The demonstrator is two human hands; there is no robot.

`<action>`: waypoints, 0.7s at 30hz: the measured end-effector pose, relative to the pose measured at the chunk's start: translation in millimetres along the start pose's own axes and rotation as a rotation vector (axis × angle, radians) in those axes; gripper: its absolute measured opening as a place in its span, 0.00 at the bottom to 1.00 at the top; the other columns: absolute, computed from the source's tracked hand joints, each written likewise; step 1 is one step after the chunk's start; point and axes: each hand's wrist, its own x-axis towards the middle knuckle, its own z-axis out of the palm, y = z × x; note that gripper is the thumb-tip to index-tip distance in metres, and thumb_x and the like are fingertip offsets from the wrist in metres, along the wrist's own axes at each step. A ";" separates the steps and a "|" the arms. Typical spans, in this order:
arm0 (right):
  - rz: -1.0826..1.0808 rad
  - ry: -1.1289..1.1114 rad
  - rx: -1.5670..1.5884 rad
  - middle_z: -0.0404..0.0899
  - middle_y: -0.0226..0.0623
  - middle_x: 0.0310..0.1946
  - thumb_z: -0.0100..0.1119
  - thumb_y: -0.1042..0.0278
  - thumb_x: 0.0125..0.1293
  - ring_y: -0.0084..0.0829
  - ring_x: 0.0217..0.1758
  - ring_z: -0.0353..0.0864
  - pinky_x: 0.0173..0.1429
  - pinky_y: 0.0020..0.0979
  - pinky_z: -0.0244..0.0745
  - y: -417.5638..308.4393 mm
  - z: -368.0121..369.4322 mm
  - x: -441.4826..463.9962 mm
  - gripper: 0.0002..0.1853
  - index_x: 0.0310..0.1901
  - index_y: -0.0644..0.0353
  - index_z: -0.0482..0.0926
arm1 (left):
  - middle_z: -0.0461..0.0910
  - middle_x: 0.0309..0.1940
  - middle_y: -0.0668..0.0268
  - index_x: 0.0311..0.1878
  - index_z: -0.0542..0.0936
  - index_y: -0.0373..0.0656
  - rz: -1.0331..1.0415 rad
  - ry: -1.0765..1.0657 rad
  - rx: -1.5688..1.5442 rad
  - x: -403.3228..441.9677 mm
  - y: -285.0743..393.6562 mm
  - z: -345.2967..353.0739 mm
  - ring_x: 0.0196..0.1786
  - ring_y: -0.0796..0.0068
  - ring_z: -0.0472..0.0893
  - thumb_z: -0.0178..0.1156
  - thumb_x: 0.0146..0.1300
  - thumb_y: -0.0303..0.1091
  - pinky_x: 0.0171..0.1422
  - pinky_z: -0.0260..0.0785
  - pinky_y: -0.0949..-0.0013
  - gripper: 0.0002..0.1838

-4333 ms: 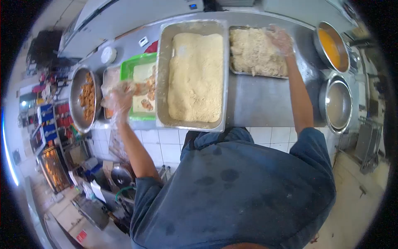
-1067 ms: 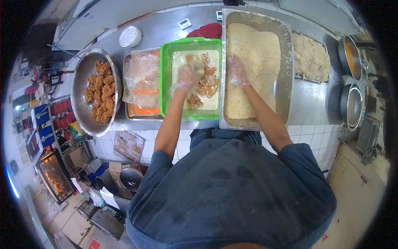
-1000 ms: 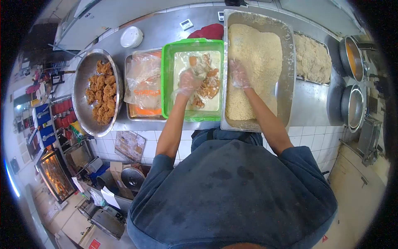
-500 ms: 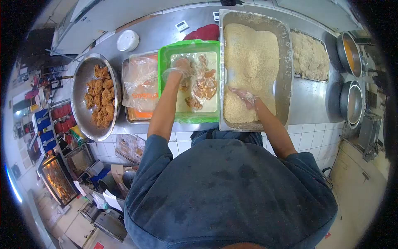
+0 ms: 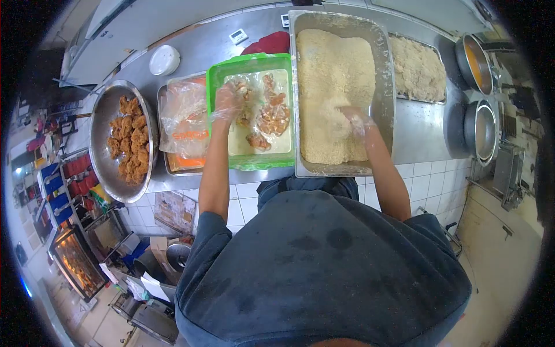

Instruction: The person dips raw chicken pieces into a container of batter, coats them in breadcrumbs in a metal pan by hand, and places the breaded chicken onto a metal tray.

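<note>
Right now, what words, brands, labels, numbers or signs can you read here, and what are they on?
Plastic bag: orange lettering, upside down and blurred; I cannot read it surely.
White device on the counter: display too small to read.
I can quote no text with certainty.

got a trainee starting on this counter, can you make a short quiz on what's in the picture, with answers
1. True or false: the left hand is over the deep steel pan of pale powder.
2. Which stands between the metal bowl of browned pieces and the tub of milky liquid? a) the deep steel pan b) the tray with a plastic bag on it c) the dark red cloth
3. Fill in: the tub's colour is ____.

Key: 1 false, it is at the tub; 2 b; 3 green.
</note>
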 end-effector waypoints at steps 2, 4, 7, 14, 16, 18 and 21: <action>-0.133 0.057 -0.207 0.86 0.40 0.44 0.60 0.58 0.67 0.33 0.42 0.82 0.50 0.36 0.79 -20.6 -13.6 8.3 0.17 0.52 0.58 0.85 | 0.84 0.39 0.44 0.40 0.83 0.33 -0.026 0.036 0.025 -2.2 7.0 -9.7 0.43 0.45 0.84 0.72 0.52 0.39 0.50 0.77 0.50 0.19; -0.144 0.160 -0.365 0.87 0.40 0.40 0.63 0.56 0.64 0.31 0.40 0.82 0.44 0.38 0.78 -56.9 -11.9 -3.9 0.17 0.48 0.59 0.85 | 0.84 0.37 0.44 0.39 0.83 0.33 0.035 0.104 -0.027 2.7 -9.3 1.3 0.41 0.45 0.84 0.73 0.52 0.41 0.48 0.77 0.50 0.20; -0.059 0.166 -0.546 0.86 0.38 0.37 0.68 0.55 0.59 0.30 0.37 0.81 0.39 0.38 0.76 -68.7 -26.2 16.1 0.16 0.41 0.60 0.84 | 0.84 0.34 0.43 0.36 0.84 0.33 -0.011 0.156 -0.098 5.2 -5.6 -1.2 0.38 0.45 0.84 0.74 0.51 0.44 0.44 0.76 0.49 0.21; -0.207 0.080 -0.633 0.82 0.40 0.37 0.67 0.51 0.57 0.31 0.39 0.79 0.41 0.38 0.74 -110.3 -48.1 49.3 0.29 0.51 0.69 0.76 | 0.83 0.28 0.42 0.29 0.84 0.31 -0.159 0.162 -0.095 -25.4 46.6 -53.4 0.32 0.42 0.83 0.69 0.55 0.40 0.39 0.74 0.48 0.16; -0.209 0.059 -0.631 0.83 0.44 0.41 0.67 0.47 0.58 0.35 0.42 0.81 0.45 0.39 0.76 -118.1 -50.9 73.5 0.34 0.56 0.69 0.74 | 0.83 0.28 0.43 0.30 0.84 0.32 -0.148 0.175 -0.112 -26.9 38.0 -49.6 0.33 0.43 0.84 0.67 0.54 0.37 0.39 0.75 0.49 0.14; -0.282 0.199 -0.781 0.83 0.49 0.47 0.62 0.44 0.62 0.41 0.48 0.82 0.53 0.42 0.75 -109.3 -43.1 115.1 0.34 0.59 0.67 0.75 | 0.83 0.29 0.43 0.32 0.84 0.33 -0.127 0.207 -0.125 -26.3 34.5 -51.0 0.33 0.43 0.84 0.66 0.54 0.35 0.40 0.75 0.49 0.12; -0.468 0.633 -1.141 0.80 0.53 0.56 0.50 0.41 0.70 0.46 0.61 0.79 0.67 0.48 0.70 -60.4 -3.5 179.9 0.32 0.61 0.64 0.76 | 0.83 0.30 0.44 0.35 0.85 0.35 -0.092 0.272 -0.163 -32.3 46.4 -64.4 0.33 0.44 0.84 0.65 0.53 0.33 0.41 0.75 0.50 0.11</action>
